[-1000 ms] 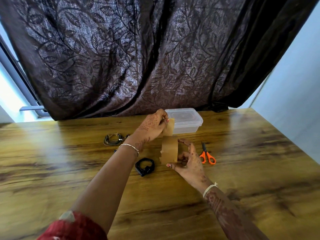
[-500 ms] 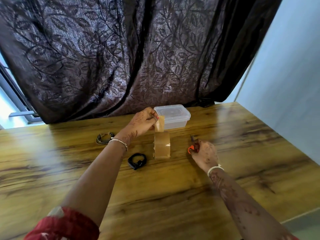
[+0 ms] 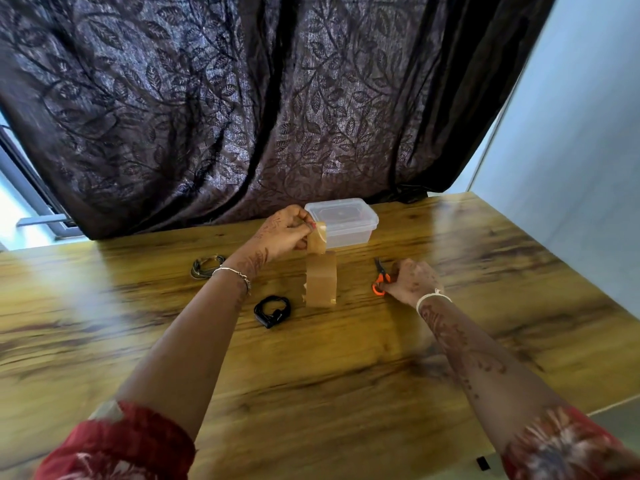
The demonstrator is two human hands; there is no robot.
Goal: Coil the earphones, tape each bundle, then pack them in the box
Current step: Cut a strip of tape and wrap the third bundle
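- Dark brown curtain [image 3: 242, 116] w/ leaf pattern hangs across the whole back, folds dropping to the surface's far edge.
- Wooden surface [image 3: 311, 375]: glossy, strong grain, daylight glare on left + far right.
- Pale blue-grey wall [image 3: 571, 168] on the right.
- Window frame [image 3: 41, 221] peeking out far left, bright light behind.

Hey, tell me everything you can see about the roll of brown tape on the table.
The tape is a wide roll of glossy, translucent brown plastic. It stands on its edge on the wooden table, nearer than the clear box, between the black earphones and the scissors. A strip runs straight up from its top, and the left hand pinches that free end. Nothing else touches the roll.
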